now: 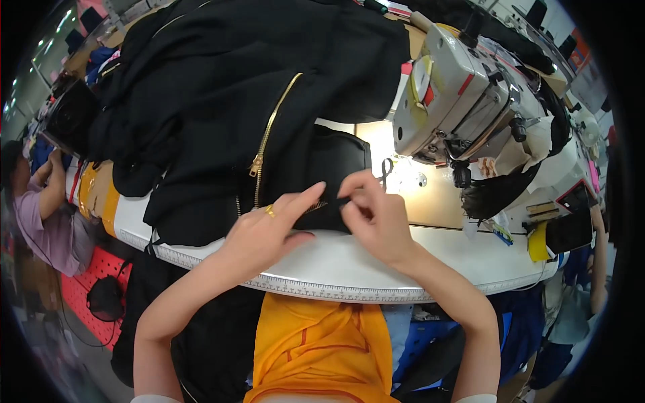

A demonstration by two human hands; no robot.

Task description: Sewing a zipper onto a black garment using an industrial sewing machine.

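A black garment [222, 134] with a gold metal zipper [271, 127] is spread over the white sewing table [309, 275]. My left hand [269, 225], with a gold ring on one finger, lies on its near part, fingers stretched out and thumb apart. By the left fingertips a short stretch of gold zipper teeth [316, 206] shows. My right hand [377, 218] is at the garment's right edge, fingers curled toward the thumb; what they pinch, if anything, is too small to make out. Beyond the hands lies a smooth black panel [339, 151].
To the right stands a light grey sewing machine [457, 94], its lamp lighting the plate. A small black loop [386, 171] lies beside it. Black material [487, 201] hangs at its right. A measuring tape [322, 290] follows the near edge. Another person [57, 208] sits at far left.
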